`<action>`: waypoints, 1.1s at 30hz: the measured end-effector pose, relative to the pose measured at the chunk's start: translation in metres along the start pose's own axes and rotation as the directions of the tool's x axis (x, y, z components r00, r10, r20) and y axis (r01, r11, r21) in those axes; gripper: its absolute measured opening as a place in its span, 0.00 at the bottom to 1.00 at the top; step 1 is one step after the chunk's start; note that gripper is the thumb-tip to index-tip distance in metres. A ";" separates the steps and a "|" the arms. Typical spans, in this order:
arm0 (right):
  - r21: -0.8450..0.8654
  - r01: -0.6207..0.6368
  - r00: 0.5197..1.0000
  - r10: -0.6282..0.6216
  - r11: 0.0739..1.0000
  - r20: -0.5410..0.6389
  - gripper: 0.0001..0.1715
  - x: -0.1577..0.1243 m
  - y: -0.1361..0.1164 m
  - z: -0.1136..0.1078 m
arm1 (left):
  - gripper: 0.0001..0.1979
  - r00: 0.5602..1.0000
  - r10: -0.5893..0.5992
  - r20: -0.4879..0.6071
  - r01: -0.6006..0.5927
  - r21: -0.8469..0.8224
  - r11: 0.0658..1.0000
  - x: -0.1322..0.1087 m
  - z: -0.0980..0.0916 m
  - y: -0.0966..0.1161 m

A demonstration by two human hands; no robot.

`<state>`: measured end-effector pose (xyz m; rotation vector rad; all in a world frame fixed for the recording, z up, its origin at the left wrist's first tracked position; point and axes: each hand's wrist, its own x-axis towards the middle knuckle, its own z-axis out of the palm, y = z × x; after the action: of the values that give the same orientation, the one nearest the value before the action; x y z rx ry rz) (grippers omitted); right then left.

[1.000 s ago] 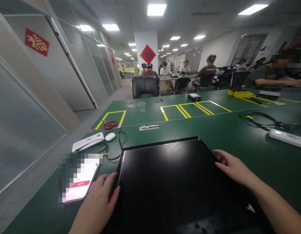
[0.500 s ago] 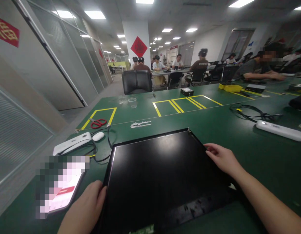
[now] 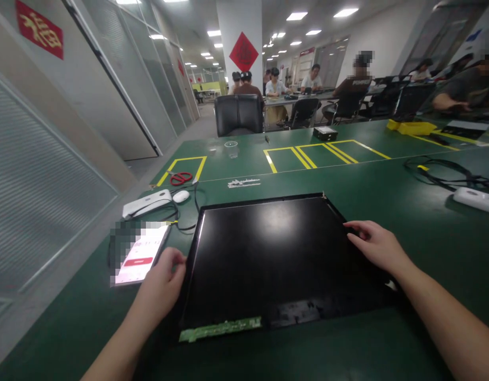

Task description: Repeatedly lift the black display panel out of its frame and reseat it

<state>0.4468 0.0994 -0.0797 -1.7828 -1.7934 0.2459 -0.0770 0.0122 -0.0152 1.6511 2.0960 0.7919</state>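
Note:
A black LCD screen panel [image 3: 271,254] in a thin dark frame lies face up in front of me. Along its near edge runs a green circuit board strip [image 3: 220,329]. My left hand [image 3: 167,278] grips the panel's left side, thumb and fingers closed at the frame. On the opposite side, my right hand [image 3: 373,244] pinches the right edge of the frame. The fingertips of both hands are partly hidden by the frame. Just left of my left hand lies a lit phone [image 3: 143,259], partly blurred out.
Behind the phone are a white power strip [image 3: 147,203], a white mouse [image 3: 181,196], black cables and red scissors [image 3: 181,178]. A clear plastic cup [image 3: 231,149] and a small black box [image 3: 324,133] stand farther back. Another power strip [image 3: 476,200] lies right. Several people sit beyond.
The camera view has shifted, so the table things appear higher and the panel's near edge with the green board now shows fully. Both hands remain at the panel's sides.

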 end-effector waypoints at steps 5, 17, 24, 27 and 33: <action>-0.018 -0.023 0.999 0.023 1.000 0.029 0.21 0.003 0.010 0.001 | 0.22 0.980 -0.200 0.018 0.190 -0.394 0.899 -0.002 0.009 0.007; -0.044 -0.051 0.997 0.053 0.998 0.051 0.26 0.004 0.007 -0.003 | 0.14 0.812 -0.494 0.309 0.501 -0.804 0.321 -0.006 0.022 0.032; -0.063 -0.037 0.997 0.041 0.997 0.059 0.27 0.005 0.009 -0.002 | 0.19 0.799 -0.463 0.385 0.517 -0.832 0.200 -0.007 0.024 0.035; -0.055 -0.053 0.996 0.057 0.997 0.067 0.29 0.005 0.006 -0.003 | 0.26 0.823 -0.434 0.367 0.489 -0.847 0.210 -0.007 0.027 0.028; -0.048 -0.069 0.994 0.073 0.996 0.080 0.30 0.004 0.001 -0.005 | 0.40 0.867 -0.396 0.304 0.424 -0.866 0.264 -0.010 0.027 0.017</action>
<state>0.4511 0.1017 -0.0751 -1.8957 -1.8065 0.3125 -0.0455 0.0113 -0.0264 0.4241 1.3849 1.3667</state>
